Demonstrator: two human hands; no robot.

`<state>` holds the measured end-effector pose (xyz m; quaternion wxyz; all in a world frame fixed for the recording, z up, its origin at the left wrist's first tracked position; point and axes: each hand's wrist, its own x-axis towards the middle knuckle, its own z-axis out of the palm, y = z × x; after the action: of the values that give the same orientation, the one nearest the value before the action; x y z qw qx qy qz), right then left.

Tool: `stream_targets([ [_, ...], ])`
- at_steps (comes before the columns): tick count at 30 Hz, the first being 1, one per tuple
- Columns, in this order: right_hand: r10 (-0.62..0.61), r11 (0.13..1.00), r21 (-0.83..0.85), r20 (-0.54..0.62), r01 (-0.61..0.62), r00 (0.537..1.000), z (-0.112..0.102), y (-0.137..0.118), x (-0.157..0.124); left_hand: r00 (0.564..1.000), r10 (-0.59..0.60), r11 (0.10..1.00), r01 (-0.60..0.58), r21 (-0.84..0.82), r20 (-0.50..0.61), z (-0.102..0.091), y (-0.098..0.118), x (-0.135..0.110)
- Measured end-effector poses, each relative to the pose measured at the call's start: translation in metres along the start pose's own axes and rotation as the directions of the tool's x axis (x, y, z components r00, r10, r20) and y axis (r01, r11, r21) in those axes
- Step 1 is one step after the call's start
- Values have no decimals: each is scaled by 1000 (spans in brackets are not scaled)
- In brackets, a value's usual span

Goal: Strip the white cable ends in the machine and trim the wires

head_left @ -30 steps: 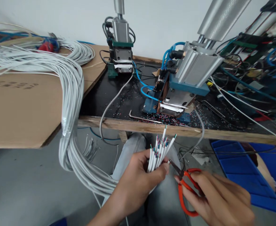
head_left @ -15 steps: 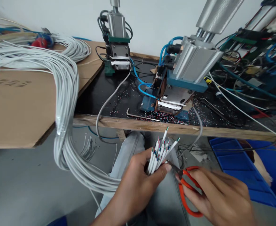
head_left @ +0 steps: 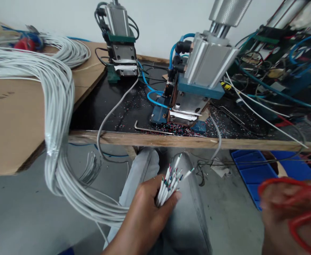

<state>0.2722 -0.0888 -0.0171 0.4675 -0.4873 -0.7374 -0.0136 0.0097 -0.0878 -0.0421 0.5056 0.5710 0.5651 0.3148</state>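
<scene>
My left hand (head_left: 144, 209) is closed around the end of a bundle of white cables (head_left: 58, 106), above my lap. The cut cable ends (head_left: 168, 186) stick up out of the fist, with small green, red and dark cores showing at the tips. From there the bundle droops left over the floor and rises onto cardboard; clear tape wraps it partway. At the right edge, blurred by motion, my right hand (head_left: 277, 226) holds scissors (head_left: 284, 181) by their red handles. Their blades cannot be made out. The two hands are well apart.
A wooden-edged bench (head_left: 157, 140) crosses in front, scattered with coloured bits and carrying a hex key (head_left: 152, 131). Two pneumatic machines (head_left: 205, 67) stand on it. Cardboard (head_left: 14, 124) lies left, blue trays (head_left: 256, 170) sit low right. Loose cables hang from the bench edge.
My right hand has swung right with the scissors, away from the cable ends. My left hand still grips the bundle. The camera view has shifted slightly to the right.
</scene>
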Motion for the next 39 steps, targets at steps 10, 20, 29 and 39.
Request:
stream_targets([
  [10, -27, 996, -69, 291, 49, 956, 35, -53, -18, 996, -57, 967, 74, -244, 75, -11, 26, 4],
  [20, -103, 983, -120, 244, 135, 964, 35, -53, -15, 989, 2, 973, 32, -227, 147, -17, 20, 1],
  [29, -116, 979, -134, 249, 153, 962, 33, -54, -12, 985, -21, 962, 66, -265, 170, -16, 17, -2],
  [39, -80, 977, -169, 284, 133, 955, 30, -55, -18, 987, -52, 964, 90, -252, 155, -14, 22, 4],
])
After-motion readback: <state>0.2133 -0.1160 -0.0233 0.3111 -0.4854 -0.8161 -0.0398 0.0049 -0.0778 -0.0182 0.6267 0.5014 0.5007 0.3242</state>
